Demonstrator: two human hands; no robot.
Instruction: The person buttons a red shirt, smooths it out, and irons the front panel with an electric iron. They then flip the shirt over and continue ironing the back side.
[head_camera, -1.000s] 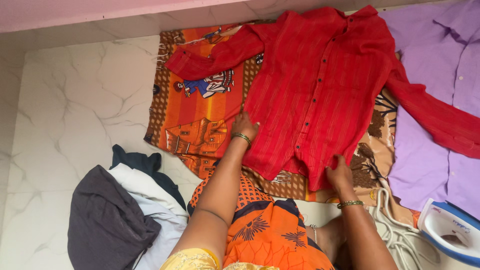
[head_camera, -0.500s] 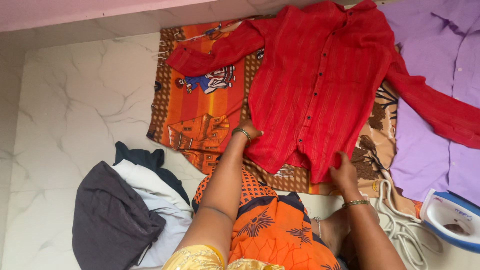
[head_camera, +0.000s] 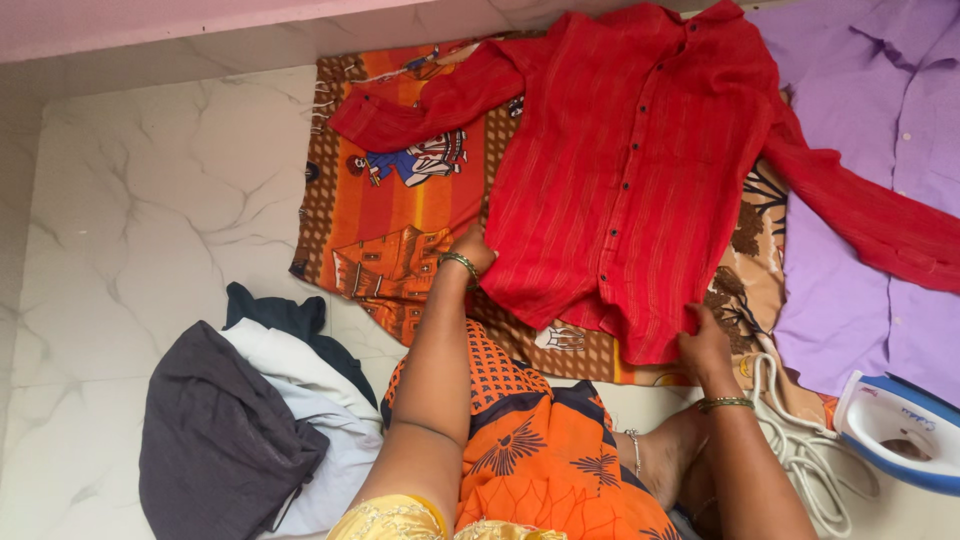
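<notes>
Red shirt (head_camera: 640, 170) lies button-side up on the patterned cloth (head_camera: 390, 220), collar at its far edge, hem at the near; left hand (head_camera: 470, 245) pinches the shirt's left side seam; right hand (head_camera: 705, 345) grips the hem corner, nearer the body.

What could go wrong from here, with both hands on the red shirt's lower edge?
1. The right sleeve lies off the patterned cloth onto the lilac shirt; tugging may drag and rumple it.
2. The iron and its coiled white cord sit close by the right hand; an elbow might snag the cord.
3. The left hand pinches only the red shirt at its side edge, so uneven pulling may skew the placket.
</notes>
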